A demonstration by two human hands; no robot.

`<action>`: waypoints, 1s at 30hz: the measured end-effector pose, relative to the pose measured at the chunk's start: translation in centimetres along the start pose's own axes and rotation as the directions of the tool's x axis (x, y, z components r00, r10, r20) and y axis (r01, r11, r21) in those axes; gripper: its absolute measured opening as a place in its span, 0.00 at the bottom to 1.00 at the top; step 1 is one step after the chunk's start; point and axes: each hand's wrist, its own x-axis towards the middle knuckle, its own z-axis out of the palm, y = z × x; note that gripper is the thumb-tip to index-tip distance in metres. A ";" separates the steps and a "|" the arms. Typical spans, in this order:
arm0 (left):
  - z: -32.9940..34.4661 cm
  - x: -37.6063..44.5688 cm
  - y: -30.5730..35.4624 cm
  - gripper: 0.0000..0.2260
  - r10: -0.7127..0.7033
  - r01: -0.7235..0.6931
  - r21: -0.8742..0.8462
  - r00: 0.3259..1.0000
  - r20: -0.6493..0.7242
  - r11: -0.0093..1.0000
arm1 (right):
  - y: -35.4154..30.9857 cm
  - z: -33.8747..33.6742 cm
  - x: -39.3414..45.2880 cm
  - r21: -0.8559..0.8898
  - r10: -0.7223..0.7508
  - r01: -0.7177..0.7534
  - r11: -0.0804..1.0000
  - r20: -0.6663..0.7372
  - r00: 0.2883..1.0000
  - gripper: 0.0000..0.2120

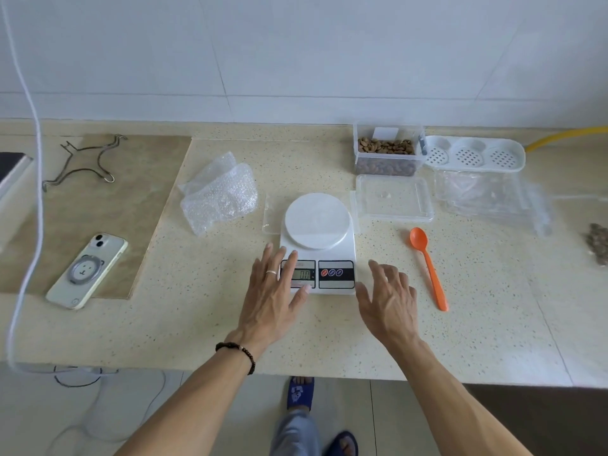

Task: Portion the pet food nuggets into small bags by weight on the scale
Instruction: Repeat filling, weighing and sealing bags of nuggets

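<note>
A white digital scale (318, 240) with a round bare platform stands mid-counter, its display lit. My left hand (274, 296) lies flat with straight fingers over the scale's left front corner and part of the display. My right hand (388, 301) hovers open just right of the scale's front edge, holding nothing. A clear tub of brown pet food nuggets (387, 153) stands open at the back right, its clear lid (394, 198) lying in front of it. An orange spoon (429, 266) lies right of the scale. A stack of clear small bags (493, 199) lies farther right.
Bubble wrap (218, 194) sits left of the scale, and a clear flat bag (271, 212) pokes out behind it. A phone (87, 271) and a wire frame (87, 161) lie at the left. A white perforated tray (473, 154) and a filled bag (598, 243) are at the right.
</note>
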 end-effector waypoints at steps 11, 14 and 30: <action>1.3 9.6 8.3 0.30 0.377 -0.379 0.047 0.925 0.052 0.924 | 8.9 -5.7 1.0 0.220 0.491 -0.472 0.854 -0.039 0.870 0.27; 2.3 11.4 9.6 0.30 0.454 -0.458 0.041 0.887 0.091 0.888 | 9.7 -5.3 1.0 0.245 0.537 -0.526 0.814 0.025 0.843 0.25; -0.2 19.5 3.7 0.31 0.408 -0.413 0.017 0.905 0.118 0.911 | 3.7 -4.9 9.7 0.542 0.567 -0.501 0.675 0.054 0.822 0.06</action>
